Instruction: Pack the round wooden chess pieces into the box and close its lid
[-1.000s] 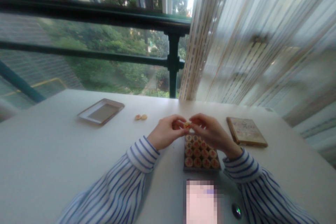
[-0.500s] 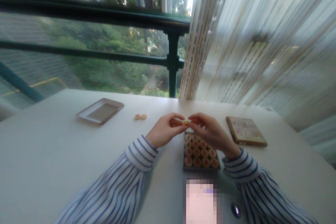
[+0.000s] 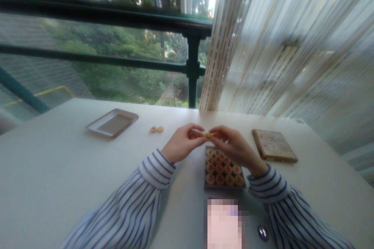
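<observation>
A small round pale xiangqi piece (image 3: pixel 207 136) with a touch of red is pinched between the fingertips of both hands. My left hand (image 3: pixel 181 142) grips it from the left with thumb and fingers closed. From the right, my right hand (image 3: pixel 232 144) holds its other side the same way. Just below the hands is an open box (image 3: pixel 224 188) with rows of round xiangqi pieces, marked in red or dark characters; the right hand hides its upper right part. Two more pieces (image 3: pixel 157 129) lie side by side on the table to the left.
A shallow rectangular tray (image 3: pixel 112 123) lies far left on the white table (image 3: pixel 73 171). To the right rests a flat printed box or lid (image 3: pixel 274 146). Nearest me are a blurred-out rectangle (image 3: pixel 223 223) and a dark shiny oval (image 3: pixel 263 233). Behind stand a green railing and a string curtain.
Both hands stay almost in place. Between the fingertips the piece has turned slightly, showing more of its pale surface.
</observation>
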The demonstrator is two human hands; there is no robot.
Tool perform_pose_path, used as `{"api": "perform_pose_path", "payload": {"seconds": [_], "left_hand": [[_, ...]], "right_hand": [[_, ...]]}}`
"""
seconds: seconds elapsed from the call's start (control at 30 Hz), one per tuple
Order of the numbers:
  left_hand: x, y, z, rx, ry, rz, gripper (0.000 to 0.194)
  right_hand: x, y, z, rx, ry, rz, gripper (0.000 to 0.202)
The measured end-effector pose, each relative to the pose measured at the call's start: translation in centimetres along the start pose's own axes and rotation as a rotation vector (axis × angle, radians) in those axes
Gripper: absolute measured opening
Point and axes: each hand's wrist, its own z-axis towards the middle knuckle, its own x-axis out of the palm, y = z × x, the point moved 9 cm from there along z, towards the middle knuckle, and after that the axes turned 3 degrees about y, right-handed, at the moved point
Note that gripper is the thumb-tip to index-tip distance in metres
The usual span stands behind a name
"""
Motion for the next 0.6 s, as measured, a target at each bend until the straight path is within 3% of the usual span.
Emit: {"api": "perform_pose_path", "payload": {"seconds": [0.6], "left_hand": [[0.54,-0.35,-0.06,-0.003,0.078,-0.004,0.034]], "right_hand": [[-0.83,0.34,0.16,-0.025,-0.062,-0.062,0.013]]}}
